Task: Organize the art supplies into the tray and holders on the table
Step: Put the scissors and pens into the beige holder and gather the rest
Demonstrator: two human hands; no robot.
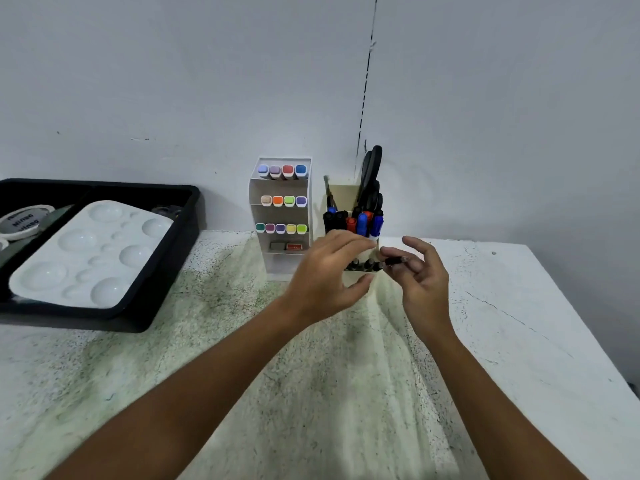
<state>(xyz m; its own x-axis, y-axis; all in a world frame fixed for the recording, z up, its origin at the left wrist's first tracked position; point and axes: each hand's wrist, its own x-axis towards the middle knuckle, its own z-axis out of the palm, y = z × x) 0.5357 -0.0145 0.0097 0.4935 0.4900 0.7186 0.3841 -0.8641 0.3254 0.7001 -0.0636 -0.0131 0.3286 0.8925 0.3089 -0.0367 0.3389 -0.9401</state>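
My right hand [420,277] pinches a small dark pen [394,261] just above the low front slot of the beige pen holder [341,192]. That slot has several dark pen tips [363,264] in it. My left hand [329,271] grips the front of the same holder, thumb below the slot. Behind my hands stand red, blue and black markers [356,221] and black scissors [372,174] in the holder. To its left stands a white tiered holder [282,216] with rows of coloured markers. A black tray [162,282] at the left carries a white paint palette [90,252].
The speckled white table [277,375] ends at a right edge near the wall. Round tape rolls [20,221] lie in the tray's left part. A small eraser-like block [294,246] sits in the bottom tier of the white holder. A grey wall stands close behind.
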